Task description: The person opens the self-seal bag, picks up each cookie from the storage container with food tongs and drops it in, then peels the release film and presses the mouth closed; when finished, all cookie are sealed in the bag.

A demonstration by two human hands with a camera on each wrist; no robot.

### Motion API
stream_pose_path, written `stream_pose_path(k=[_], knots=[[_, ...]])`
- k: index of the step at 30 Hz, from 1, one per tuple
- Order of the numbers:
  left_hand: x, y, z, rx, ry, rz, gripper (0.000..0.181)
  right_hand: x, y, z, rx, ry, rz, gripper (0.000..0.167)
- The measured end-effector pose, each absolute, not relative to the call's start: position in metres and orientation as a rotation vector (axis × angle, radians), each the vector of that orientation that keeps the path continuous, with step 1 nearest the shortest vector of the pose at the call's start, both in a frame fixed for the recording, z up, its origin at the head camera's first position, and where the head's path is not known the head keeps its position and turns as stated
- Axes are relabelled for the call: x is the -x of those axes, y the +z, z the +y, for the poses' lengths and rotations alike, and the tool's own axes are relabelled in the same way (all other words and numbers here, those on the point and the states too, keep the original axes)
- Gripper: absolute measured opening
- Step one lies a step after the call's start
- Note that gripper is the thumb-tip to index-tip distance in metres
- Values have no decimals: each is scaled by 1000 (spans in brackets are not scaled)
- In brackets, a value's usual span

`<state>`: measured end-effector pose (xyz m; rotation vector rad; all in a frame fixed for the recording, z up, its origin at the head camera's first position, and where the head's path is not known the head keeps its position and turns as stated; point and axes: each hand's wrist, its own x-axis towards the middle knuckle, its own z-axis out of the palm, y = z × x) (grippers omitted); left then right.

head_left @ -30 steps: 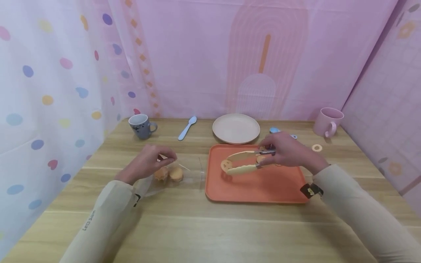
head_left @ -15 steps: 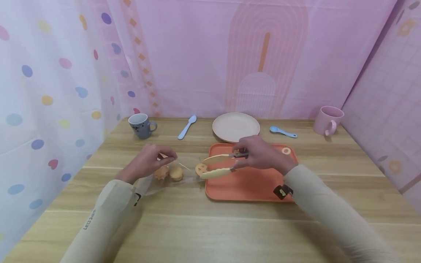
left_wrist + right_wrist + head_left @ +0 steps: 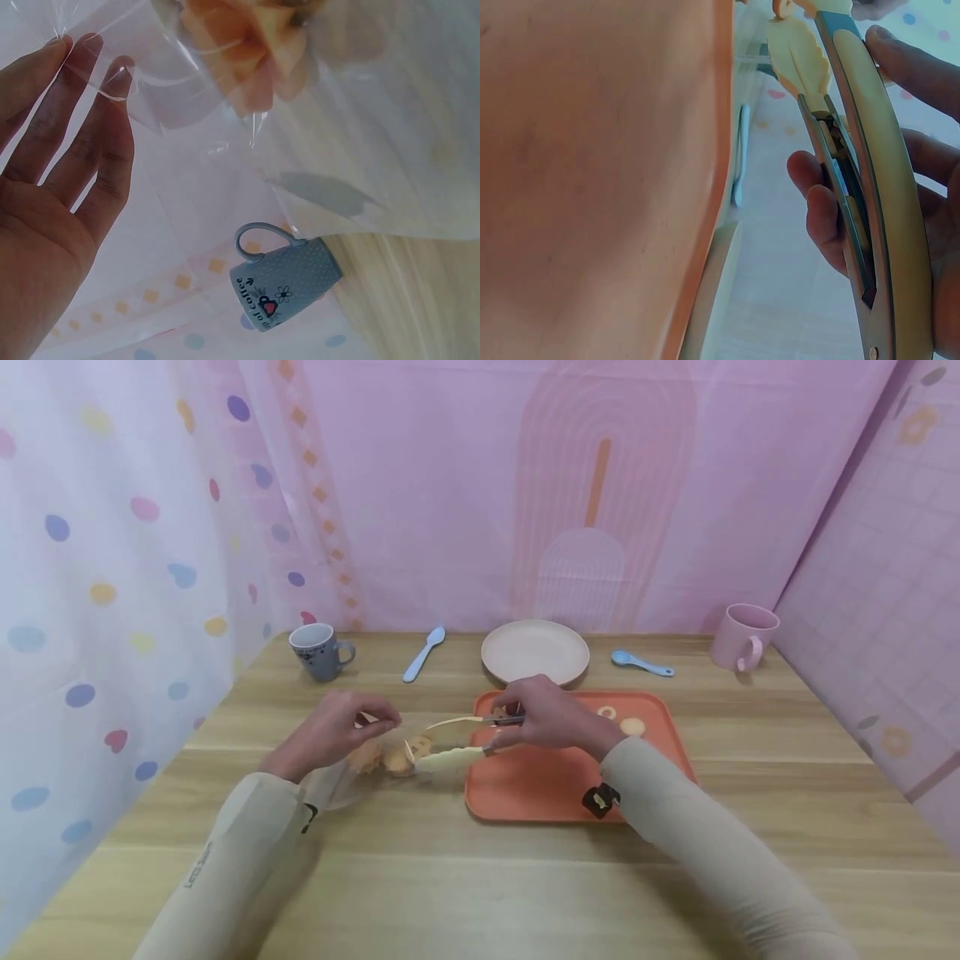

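Observation:
My left hand (image 3: 337,735) pinches the edge of a clear plastic bag (image 3: 337,785); the left wrist view shows its thumb and fingers on the film (image 3: 172,90). Inside the bag lie a flower-shaped biscuit (image 3: 365,758) and a round biscuit (image 3: 396,763). My right hand (image 3: 555,718) grips a pair of cream-tipped tongs (image 3: 450,758). A round biscuit with cut-out holes (image 3: 422,746) is between the tong tips at the bag's mouth, partly veiled by film. The tong handles (image 3: 889,165) lie along my palm in the right wrist view.
Under my right hand is an orange tray (image 3: 540,797) with a ring biscuit (image 3: 606,712) and a plain round one (image 3: 632,727). Behind stand a grey mug (image 3: 318,656), a beige plate (image 3: 535,652) and a pink mug (image 3: 742,639). Two blue spoons (image 3: 423,656) lie beside the plate.
My right hand has carried the tongs and the holed biscuit leftward, from over the tray to the bag's mouth. The left hand has stayed in place, pinching the bag.

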<state>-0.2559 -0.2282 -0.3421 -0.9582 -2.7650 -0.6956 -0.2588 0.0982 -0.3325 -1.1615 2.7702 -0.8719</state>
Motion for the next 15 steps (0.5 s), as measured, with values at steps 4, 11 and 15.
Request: stream_pose_path(k=[4,11,15], knots=[[256,-341,-229,968,-693,-2756,9,258,-335,91,1140,-882,2771,29],[252,-342,-233,958,-691,-2772,10,261,-345,80,1198,-917,2732,32],[256,-340,-232,964,-700,-2759,10,264,-345,85,1239,-899,2742,29]])
